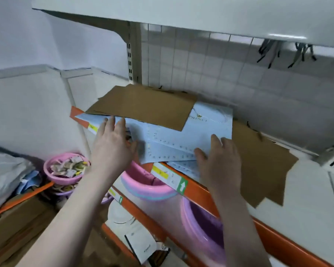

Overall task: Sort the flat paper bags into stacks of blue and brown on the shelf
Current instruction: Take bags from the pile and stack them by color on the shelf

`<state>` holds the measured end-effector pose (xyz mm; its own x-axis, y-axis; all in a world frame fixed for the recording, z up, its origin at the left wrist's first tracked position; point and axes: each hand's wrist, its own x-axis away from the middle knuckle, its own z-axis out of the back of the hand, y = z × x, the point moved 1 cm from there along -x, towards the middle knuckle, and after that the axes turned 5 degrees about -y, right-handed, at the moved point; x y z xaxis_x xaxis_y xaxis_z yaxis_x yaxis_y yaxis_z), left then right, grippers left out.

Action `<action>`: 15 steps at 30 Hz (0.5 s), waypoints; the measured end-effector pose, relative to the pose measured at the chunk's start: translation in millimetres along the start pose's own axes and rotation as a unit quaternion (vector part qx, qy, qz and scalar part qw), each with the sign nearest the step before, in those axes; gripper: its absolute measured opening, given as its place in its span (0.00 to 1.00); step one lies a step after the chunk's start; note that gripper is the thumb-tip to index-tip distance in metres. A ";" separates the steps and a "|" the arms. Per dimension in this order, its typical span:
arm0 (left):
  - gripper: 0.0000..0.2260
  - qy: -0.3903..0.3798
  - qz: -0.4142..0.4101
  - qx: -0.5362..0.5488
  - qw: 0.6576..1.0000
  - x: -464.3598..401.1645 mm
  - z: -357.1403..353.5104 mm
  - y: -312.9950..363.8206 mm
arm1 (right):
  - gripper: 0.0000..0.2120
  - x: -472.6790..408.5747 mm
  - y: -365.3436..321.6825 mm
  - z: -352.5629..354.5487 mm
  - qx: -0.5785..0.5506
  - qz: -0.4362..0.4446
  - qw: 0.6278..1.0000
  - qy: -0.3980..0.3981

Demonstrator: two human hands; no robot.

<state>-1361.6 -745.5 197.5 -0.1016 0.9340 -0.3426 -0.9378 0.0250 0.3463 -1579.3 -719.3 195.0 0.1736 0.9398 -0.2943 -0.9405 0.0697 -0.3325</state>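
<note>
A mixed pile of flat paper bags lies on the white shelf (307,185). A brown bag (143,106) lies on top at the back left, over light blue bags (174,139) with a dotted print. More brown bags (262,166) spread out to the right underneath. My left hand (112,147) rests at the left front edge of the blue bags, fingers spread, thumb toward the paper. My right hand (220,160) lies flat on the blue bags' front right corner. Whether either hand grips a bag cannot be told.
The shelf has an orange front rail (201,191) with price labels. Below it stand pink tubs (148,187) and a purple tub (202,226). A pink bowl of small items (66,170) and cardboard boxes (17,224) sit at lower left. A white upper shelf (181,10) overhangs.
</note>
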 end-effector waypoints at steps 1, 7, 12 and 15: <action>0.28 -0.011 -0.012 -0.001 1.000 -19.1 -6.1 -8.6 | 0.27 -9.6 -7.4 -5.3 0.007 -0.015 1.000 -0.006; 0.27 -0.068 -0.078 0.011 0.995 -120.8 -31.6 -39.9 | 0.26 -65.5 -58.3 -35.1 0.002 -0.096 0.995 0.018; 0.28 -0.152 -0.093 0.012 0.984 -179.3 -51.7 -53.0 | 0.24 -91.9 -87.8 -50.2 0.033 -0.140 0.990 0.004; 0.32 -0.189 -0.084 0.010 0.978 -199.3 -60.6 -59.4 | 0.25 -102.5 -94.6 -60.5 0.055 -0.163 0.985 -0.018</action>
<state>-1305.8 -954.7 192.3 0.1875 0.9810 -0.0506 -0.9232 0.1935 0.3319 -1490.4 -842.5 202.5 0.4625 0.8730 -0.1547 -0.8632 0.4035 -0.3034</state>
